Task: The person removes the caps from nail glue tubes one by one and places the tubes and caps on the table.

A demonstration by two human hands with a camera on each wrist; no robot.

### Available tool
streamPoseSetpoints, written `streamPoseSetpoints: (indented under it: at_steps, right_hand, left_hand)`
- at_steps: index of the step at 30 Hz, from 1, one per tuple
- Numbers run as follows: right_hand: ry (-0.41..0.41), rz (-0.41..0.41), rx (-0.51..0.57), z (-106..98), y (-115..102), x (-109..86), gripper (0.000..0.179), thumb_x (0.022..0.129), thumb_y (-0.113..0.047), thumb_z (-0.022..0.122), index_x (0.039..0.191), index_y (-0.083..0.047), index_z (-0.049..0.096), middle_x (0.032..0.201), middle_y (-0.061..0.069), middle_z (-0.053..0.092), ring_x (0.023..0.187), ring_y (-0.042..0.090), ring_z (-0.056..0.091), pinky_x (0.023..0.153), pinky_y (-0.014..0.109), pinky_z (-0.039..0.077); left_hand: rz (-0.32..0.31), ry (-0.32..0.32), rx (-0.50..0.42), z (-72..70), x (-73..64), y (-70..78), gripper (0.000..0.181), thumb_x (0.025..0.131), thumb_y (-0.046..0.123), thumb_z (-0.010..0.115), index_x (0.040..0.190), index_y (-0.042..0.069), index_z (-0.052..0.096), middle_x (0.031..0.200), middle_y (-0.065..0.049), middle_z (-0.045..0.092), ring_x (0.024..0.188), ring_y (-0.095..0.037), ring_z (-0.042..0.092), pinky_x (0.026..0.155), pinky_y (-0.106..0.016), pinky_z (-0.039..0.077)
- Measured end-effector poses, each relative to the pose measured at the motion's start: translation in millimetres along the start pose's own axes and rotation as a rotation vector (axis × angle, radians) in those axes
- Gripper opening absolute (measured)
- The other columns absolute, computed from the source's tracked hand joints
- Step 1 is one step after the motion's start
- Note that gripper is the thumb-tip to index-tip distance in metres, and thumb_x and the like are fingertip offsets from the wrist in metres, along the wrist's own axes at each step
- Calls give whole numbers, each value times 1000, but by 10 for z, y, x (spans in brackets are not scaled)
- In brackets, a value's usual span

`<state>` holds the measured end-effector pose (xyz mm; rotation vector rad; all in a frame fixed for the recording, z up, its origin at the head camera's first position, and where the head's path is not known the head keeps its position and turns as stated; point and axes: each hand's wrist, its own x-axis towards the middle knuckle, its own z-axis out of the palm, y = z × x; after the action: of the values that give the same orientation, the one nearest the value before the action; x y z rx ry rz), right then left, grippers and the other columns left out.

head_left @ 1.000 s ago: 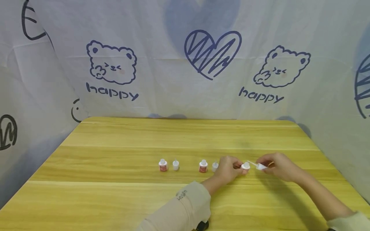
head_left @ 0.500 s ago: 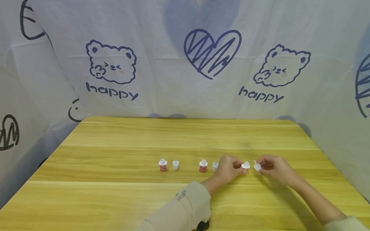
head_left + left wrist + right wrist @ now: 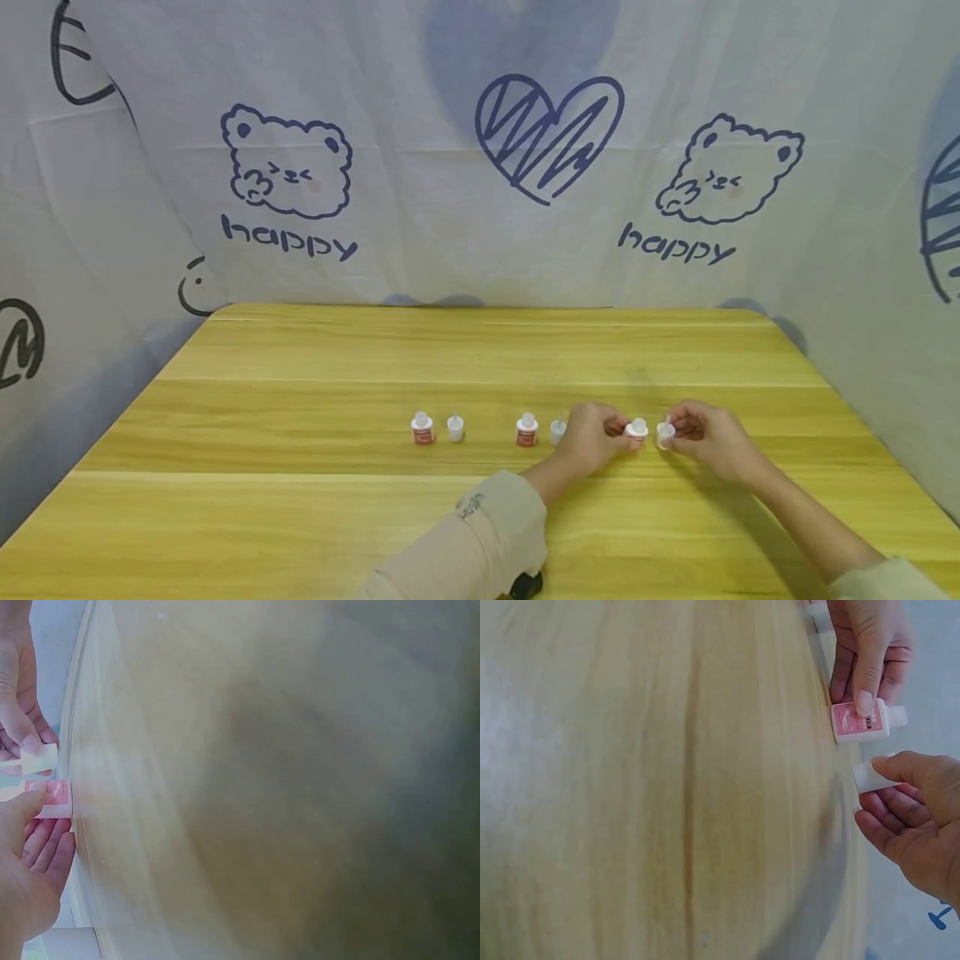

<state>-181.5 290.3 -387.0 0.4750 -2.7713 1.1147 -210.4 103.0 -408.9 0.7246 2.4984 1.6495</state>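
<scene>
My left hand steadies a small white bottle with a pink label between thumb and fingers. The bottle stands upright, its narrow white neck uncapped. Just right of it, my right hand pinches a white cap from the side, thumb in front. The cap is upside down, its thin applicator stick pointing up and partly behind the fingers. A small gap separates cap and bottle. In the right wrist view the cap is close to the tabletop; whether it touches I cannot tell.
Two more uncapped bottles, one at left and one at centre, stand on the wooden table. Beside each is an upturned cap, a left one and another close to my left hand. A printed cloth hangs behind.
The right hand has turned the cap from lying sideways to upside down, stick up, and brought it lower and slightly left. The left hand and bottle have stayed in place.
</scene>
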Motion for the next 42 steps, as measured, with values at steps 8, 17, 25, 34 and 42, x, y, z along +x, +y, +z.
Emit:
streamPoseSetpoints:
  at_steps: [8,17,25,34,42]
  right_hand:
    - [-3,23,16,11,28,-7,18,75,5,71,88,6,59,85,13,64,74,-7,54,66,16,52]
    - [-14,48,27,15,44,-17,18,76,4,70,89,6,59,86,13,64,75,-8,54,67,16,52]
    - [-20,44,33,26,68,-15,18,77,5,69,90,6,58,87,13,64,75,-8,54,67,16,52]
    - [9,12,41,53,93,-24,18,75,4,71,89,5,59,85,11,64,75,-8,54,65,16,51]
    - [3,26,32,53,113,-20,19,75,4,71,90,5,59,86,12,64,76,-9,54,66,16,52]
  left_hand:
    - [16,-1,9,0,-5,3,16,75,5,76,87,-4,71,81,-12,72,69,-6,66,59,-7,47]
    - [15,-3,18,-3,-11,3,17,74,5,76,87,-4,70,81,-12,72,69,-5,66,59,-6,47]
    - [6,-3,21,-9,-9,-7,18,74,5,77,89,-4,70,82,-12,72,68,-6,66,60,-7,47]
    - [-1,-12,8,-7,-19,-15,24,73,6,78,93,-5,69,85,-13,72,71,-8,67,62,-7,48]
    - [9,-44,21,-14,-44,0,25,74,9,77,94,-3,69,87,-12,72,72,-6,65,63,-7,47]
